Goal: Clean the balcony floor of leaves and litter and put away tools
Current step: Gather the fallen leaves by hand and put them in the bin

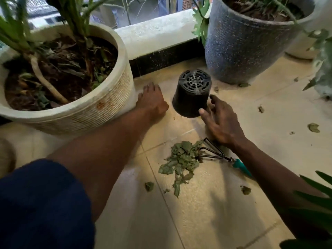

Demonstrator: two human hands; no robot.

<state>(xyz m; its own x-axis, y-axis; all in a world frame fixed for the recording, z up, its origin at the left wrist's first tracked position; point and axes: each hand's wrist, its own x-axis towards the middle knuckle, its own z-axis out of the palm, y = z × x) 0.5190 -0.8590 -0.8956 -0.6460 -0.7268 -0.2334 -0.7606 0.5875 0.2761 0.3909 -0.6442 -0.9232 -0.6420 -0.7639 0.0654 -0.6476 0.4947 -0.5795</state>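
A small black plastic pot (pixel 191 92) stands upside down on the beige floor tiles (pixel 206 203). My right hand (pixel 220 120) touches its lower right side, fingers spread, not closed around it. My left hand (pixel 151 102) rests flat on the floor to the pot's left, against the cream planter (pixel 100 105), holding nothing. A pile of dry green leaves (pixel 181 159) lies on the tiles nearer to me. A hand rake (pixel 217 153) with a teal handle lies beside the pile, partly under my right wrist.
A large grey-blue planter (pixel 242 44) stands at the back right. A low white ledge (pixel 154 35) runs behind the pots. Loose leaves (pixel 314 127) lie scattered on the right and front tiles. Plant fronds (pixel 316 198) reach in at the lower right.
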